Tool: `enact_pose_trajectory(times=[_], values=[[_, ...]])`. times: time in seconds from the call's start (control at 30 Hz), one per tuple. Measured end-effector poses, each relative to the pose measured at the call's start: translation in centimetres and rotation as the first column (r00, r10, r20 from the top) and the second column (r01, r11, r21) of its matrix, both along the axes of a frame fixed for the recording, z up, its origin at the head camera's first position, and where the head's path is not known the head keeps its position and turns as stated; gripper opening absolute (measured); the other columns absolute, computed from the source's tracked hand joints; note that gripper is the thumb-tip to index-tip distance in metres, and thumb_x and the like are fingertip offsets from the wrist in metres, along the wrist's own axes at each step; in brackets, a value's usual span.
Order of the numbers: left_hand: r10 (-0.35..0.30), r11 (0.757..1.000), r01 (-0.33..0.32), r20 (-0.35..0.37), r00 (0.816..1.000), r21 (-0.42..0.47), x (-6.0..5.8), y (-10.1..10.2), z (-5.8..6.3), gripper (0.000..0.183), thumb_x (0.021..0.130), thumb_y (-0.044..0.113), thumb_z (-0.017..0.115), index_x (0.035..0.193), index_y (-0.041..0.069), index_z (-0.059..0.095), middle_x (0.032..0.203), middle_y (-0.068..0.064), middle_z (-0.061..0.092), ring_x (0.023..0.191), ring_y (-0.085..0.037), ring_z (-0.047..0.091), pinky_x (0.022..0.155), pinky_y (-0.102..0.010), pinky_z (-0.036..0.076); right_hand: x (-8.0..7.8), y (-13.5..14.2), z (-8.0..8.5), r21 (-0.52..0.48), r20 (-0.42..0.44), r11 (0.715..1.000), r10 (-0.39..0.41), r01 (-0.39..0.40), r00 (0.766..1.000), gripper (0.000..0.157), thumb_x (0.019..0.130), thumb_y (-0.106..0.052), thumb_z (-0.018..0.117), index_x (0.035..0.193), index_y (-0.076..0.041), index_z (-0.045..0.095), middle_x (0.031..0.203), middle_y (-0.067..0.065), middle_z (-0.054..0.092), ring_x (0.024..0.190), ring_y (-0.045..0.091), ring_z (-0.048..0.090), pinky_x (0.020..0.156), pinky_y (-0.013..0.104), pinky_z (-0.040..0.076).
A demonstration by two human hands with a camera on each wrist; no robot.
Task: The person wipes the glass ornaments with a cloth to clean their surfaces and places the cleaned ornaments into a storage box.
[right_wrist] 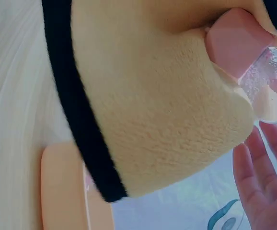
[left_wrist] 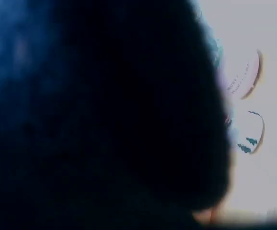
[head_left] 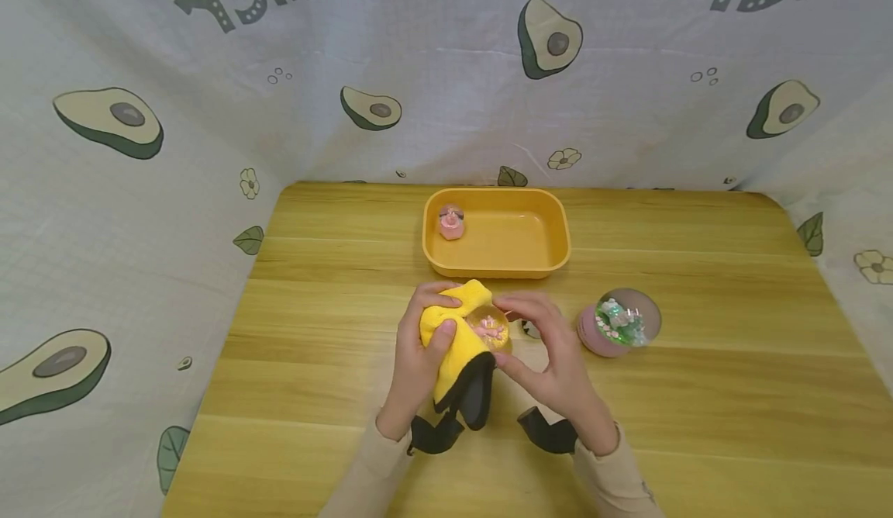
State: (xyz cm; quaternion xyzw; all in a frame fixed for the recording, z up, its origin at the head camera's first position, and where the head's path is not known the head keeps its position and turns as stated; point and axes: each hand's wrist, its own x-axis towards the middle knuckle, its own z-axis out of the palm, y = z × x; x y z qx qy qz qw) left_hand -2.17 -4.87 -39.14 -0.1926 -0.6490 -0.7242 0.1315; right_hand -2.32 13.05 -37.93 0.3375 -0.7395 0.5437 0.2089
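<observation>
My left hand [head_left: 425, 340] grips a yellow cloth [head_left: 456, 359] with black edging, folded around a small snow globe [head_left: 488, 329]. In the right wrist view, the globe's pink base [right_wrist: 239, 43] is partly covered by the cloth, and pink shapes show inside the clear dome. My right hand [head_left: 558, 359] is spread at the globe's right side, its thumb tip at the cloth's black edge. Its fingers [right_wrist: 256, 177] reach toward the dome in the right wrist view. A dark blurred shape hides most of the left wrist view.
Behind the hands stands a yellow tray [head_left: 498, 271] with a small pink globe [head_left: 451, 222] inside. A larger snow globe [head_left: 617, 322] with a pink base is to the right. A white item with green tree prints [left_wrist: 248, 136] is partly hidden behind my right fingers.
</observation>
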Motion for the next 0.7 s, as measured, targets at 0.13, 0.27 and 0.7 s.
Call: enact_pose_trajectory(times=[0.13,0.27,0.7], values=[[-0.045,0.999,0.044,0.031,0.999,0.028,-0.05,-0.1,0.13,0.035,0.095,0.034,0.053,0.105,0.001,0.055,0.119,-0.013,0.053,0.106,-0.031,0.053,0.08,-0.032,0.051,-0.34,0.01,0.08,0.035,-0.099,0.999,0.024,-0.02,0.995,0.044,0.09,-0.036,0.064,0.114,0.001,0.064,0.11,0.019,0.058,0.105,0.025,0.054,0.094,0.029,0.039],[-0.03,1.0,0.03,0.009,1.0,-0.003,-0.08,0.05,0.24,0.033,0.094,0.034,0.054,0.104,0.002,0.055,0.118,-0.014,0.053,0.104,-0.03,0.054,0.078,-0.031,0.052,-0.53,0.05,-0.05,0.005,-0.128,1.0,0.014,-0.013,0.992,0.041,0.086,-0.032,0.067,0.108,0.003,0.067,0.103,0.018,0.061,0.099,0.023,0.057,0.091,0.025,0.043],[0.056,0.979,-0.111,-0.299,0.952,-0.17,-0.57,0.27,-0.04,0.029,0.093,0.031,0.049,0.101,0.004,0.055,0.112,-0.019,0.054,0.101,-0.033,0.056,0.081,-0.037,0.051,-0.15,-0.09,-0.1,-0.034,0.003,0.994,-0.101,0.101,0.995,0.054,0.08,-0.042,0.068,0.103,0.006,0.066,0.085,0.01,0.063,0.08,0.014,0.056,0.078,0.02,0.046]])
